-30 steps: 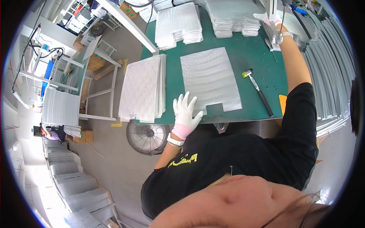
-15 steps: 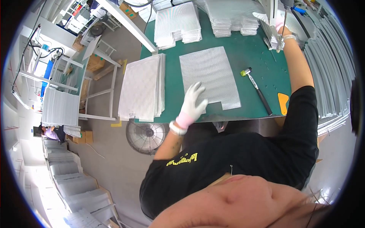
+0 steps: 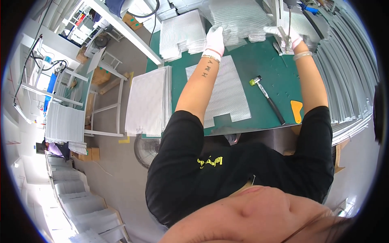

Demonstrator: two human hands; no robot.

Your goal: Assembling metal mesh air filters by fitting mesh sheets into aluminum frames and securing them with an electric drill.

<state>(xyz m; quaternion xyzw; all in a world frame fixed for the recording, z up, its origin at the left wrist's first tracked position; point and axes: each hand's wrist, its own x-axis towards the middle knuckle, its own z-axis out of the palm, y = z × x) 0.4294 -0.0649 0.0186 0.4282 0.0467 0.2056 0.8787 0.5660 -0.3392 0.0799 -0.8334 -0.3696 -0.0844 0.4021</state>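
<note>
Mesh in a silver-grey stack (image 3: 239,18) lies at the far edge of the green surface (image 3: 263,56). The person's left hand, in a white glove with a pink cuff (image 3: 215,38), is at that stack's left side; its grip is narrow, fingers bunched, but whether they pinch a sheet cannot be told. The left forearm passes over a single flat silver-grey mesh sheet (image 3: 231,87) with a notched near edge, lying at the middle of the near edge. Toward the far right corner, the white-gloved right hand (image 3: 294,36) is partly hidden behind a white upright post (image 3: 279,12); its grip cannot be made out. A black-handled hammer with a lime-green tip (image 3: 268,98) and a flat yellow plastic scraper (image 3: 297,111) lie toward the near right corner. A stack of white rectangular sheets (image 3: 146,101) lies along the left edge, and another silver-grey notched mesh stack (image 3: 182,30) sits at the far left corner.
</note>
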